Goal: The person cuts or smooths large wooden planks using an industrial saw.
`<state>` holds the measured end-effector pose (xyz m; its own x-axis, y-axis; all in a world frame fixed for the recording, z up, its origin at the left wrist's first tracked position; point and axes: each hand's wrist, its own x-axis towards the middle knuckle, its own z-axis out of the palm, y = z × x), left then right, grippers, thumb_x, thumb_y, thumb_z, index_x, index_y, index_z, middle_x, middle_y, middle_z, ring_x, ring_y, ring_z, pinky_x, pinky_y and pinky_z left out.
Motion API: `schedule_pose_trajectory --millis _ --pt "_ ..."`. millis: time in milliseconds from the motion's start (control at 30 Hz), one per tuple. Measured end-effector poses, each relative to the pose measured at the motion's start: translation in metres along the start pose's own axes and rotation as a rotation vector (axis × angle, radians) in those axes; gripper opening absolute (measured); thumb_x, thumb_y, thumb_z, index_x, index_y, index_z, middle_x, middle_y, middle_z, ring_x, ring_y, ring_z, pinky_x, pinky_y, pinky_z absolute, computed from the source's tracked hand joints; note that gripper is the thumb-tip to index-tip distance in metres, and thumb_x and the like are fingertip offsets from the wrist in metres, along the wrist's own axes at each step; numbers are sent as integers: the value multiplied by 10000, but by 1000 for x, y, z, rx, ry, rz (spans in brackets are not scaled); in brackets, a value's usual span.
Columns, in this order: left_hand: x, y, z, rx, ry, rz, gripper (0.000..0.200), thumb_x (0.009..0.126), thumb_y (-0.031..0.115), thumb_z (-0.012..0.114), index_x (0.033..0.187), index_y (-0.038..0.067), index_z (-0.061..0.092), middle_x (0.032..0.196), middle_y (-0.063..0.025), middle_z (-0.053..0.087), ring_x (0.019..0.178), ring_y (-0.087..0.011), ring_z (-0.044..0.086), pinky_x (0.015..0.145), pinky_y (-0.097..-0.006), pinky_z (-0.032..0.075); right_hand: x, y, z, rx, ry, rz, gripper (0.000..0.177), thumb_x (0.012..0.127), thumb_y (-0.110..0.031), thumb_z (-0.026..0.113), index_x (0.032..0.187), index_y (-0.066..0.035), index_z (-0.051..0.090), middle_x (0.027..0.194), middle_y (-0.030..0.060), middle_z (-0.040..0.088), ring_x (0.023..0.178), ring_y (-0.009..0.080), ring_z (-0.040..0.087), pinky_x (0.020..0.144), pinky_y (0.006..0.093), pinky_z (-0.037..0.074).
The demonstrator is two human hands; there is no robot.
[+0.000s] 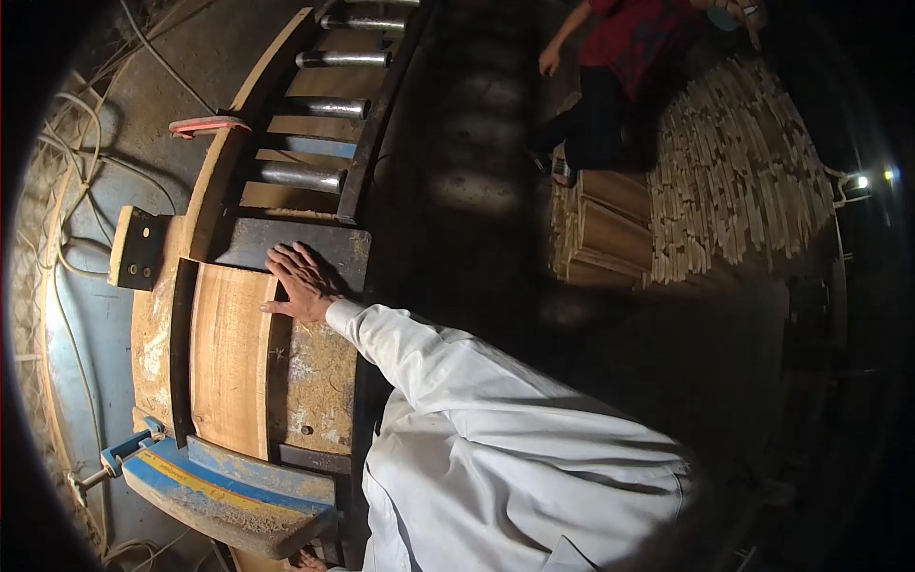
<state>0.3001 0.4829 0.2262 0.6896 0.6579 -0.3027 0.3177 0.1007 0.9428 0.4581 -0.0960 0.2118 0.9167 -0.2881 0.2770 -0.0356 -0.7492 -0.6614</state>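
Note:
My right hand [305, 283] lies palm down with its fingers spread at the end of a dark metal plate. Its thumb reaches the edge of a flat wooden board [232, 353], which lies lengthwise on the machine bed between a side fence and a metal strip. The board's lower end meets a blue, dust-covered guard [224, 496] with a yellow label. At the bottom edge of the view, just past the guard, a small part of my left hand [309, 561] shows beside a strip of wood. Most of that hand is cut off, so its grip is hidden.
A roller conveyor [329, 107] extends from the plate. A red-handled tool [210, 125] rests on its wooden side rail. A blue clamp [119, 453] sits beside the guard, and cables [86, 181] hang nearby. Another person [620, 67] stands by stacked wood strips [739, 162].

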Motion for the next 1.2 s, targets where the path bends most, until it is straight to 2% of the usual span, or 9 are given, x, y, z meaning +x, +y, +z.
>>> schedule_pose_trajectory --millis 500,733,833,900,967,1033,1067,1133,1200 --pt "48 -22 21 61 -86 -20 536 921 366 543 1317 22 432 1243 -228 459 1048 -389 519 910 -553 471 -2 -1 5 3 -6 17 996 806 -764 409 1366 59 388 1479 193 301 1424 284 178 1188 441 47" --pt "64 -34 -30 -80 1 -56 561 920 374 548 1348 42 402 1214 -228 456 1006 -396 529 920 -561 470 2 12 27 86 170 20 889 696 -596 713 1319 -10 469 1405 200 415 1356 353 301 1154 476 142" --pt "77 -61 -98 -328 -3 -82 573 919 377 550 1362 50 389 1202 -228 455 988 -399 533 925 -565 470 11 1 25 -12 190 -82 785 703 -613 701 1222 -45 545 1363 187 465 1325 347 347 1121 497 182" --pt "74 -73 -123 -384 49 -76 581 919 380 551 1371 56 380 1194 -228 454 976 -400 536 927 -568 470 12 -2 19 -50 231 -190 669 734 -507 737 1190 -46 573 1332 161 506 1277 331 429 1100 485 244" --pt "49 -48 -89 -269 256 -111 634 898 454 579 1365 67 395 1172 -195 465 940 -370 529 795 -497 539 11 -1 16 18 185 -169 617 792 -475 705 1201 -31 578 1329 168 516 1286 321 429 1109 465 243" --pt "41 -42 -79 -245 316 -62 688 861 491 621 1360 67 408 1144 -171 482 844 -322 540 643 -417 557 -3 -20 1 366 133 30 534 845 -323 694 1221 25 544 1331 201 503 1243 355 465 1052 432 351" --pt "39 -39 -75 -252 315 -53 645 876 484 604 1332 57 448 1017 -141 521 686 -236 528 557 -372 552 -12 -14 13 480 183 10 493 878 -251 672 1254 27 516 1284 204 530 1199 310 511 994 402 412" --pt "35 -34 -72 -217 294 -52 619 883 489 589 1304 53 459 1017 -136 537 689 -240 558 558 -372 557 -39 -36 12 816 99 262 396 924 -209 625 1219 26 505 1160 159 580 1088 245 584 860 312 495" --pt "38 -37 -76 -150 312 -31 608 886 497 581 1270 37 476 986 -122 546 651 -222 548 535 -361 552 -55 -37 32 1006 -165 507 369 917 -237 635 1154 19 516 1125 155 584 1054 253 604 861 328 513"
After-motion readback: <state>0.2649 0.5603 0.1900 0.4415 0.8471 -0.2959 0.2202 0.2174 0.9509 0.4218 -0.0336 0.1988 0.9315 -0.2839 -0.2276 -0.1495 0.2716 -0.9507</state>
